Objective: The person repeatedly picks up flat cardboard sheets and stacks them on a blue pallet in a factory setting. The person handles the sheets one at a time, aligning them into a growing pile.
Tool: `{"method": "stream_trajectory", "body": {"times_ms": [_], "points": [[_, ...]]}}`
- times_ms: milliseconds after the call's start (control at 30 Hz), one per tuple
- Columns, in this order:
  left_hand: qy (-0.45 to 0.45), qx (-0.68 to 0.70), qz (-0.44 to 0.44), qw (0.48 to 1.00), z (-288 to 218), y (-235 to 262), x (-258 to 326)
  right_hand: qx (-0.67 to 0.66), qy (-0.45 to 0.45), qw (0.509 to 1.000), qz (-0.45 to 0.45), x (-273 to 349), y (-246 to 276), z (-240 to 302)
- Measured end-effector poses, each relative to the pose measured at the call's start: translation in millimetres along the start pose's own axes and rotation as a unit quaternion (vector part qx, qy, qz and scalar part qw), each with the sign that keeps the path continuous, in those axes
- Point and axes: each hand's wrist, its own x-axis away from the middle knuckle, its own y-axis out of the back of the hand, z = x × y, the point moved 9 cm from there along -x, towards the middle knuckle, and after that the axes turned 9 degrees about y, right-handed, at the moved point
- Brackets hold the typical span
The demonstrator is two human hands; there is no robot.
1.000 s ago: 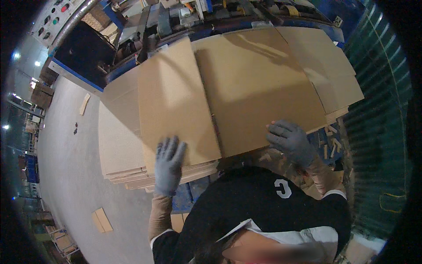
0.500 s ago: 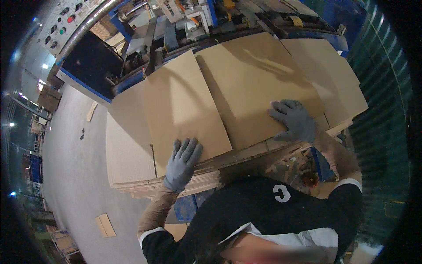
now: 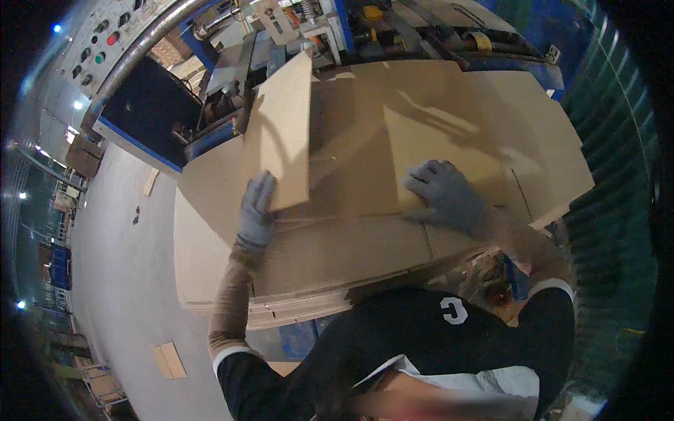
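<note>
My left hand (image 3: 258, 210), in a grey glove, lies with its fingers stretched out along the near edge of a raised cardboard panel (image 3: 281, 133). This panel slopes upward, its right edge standing clear of the cardboard beneath. My left thumb is hidden. My right hand (image 3: 446, 196), also gloved and slightly blurred, rests on a broad brown cardboard sheet (image 3: 365, 168), its fingers together and its thumb apart. Both pieces lie on a stack of flat cardboard sheets (image 3: 337, 252) in front of me. Whether the raised panel and the broad sheet are joined, I cannot tell.
A blue-framed machine (image 3: 309, 42) with belts and rollers borders the far side of the stack. At the upper left is a control panel (image 3: 102, 49) with buttons. Green corrugated sheeting (image 3: 618, 210) stands at the right. A cardboard scrap (image 3: 169, 361) lies on the grey floor (image 3: 119, 274).
The left cardboard panel has tilted up, and its near edge has moved away from me. My left hand has moved forward and left with it; my right hand has shifted slightly left.
</note>
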Motion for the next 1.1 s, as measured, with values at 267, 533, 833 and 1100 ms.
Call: {"method": "stream_trajectory", "body": {"times_ms": [267,533,833,1100], "points": [[-0.006,-0.011,-0.001,1.0,-41.0,20.8,36.2,0.067,0.029,0.993,-0.091,22.1,20.1,-4.8],[-0.019,0.046,-0.066,0.997,12.3,-36.3,-47.4,0.044,-0.07,0.996,0.027,-24.1,-16.9,-102.3],[0.428,-0.09,-0.18,0.881,74.7,37.2,34.6,-0.133,-0.325,0.89,-0.29,101.9,13.0,-151.2],[0.674,0.053,-0.303,0.672,144.0,119.6,302.5,0.136,-0.593,0.72,-0.334,378.2,44.4,-181.4]]}}
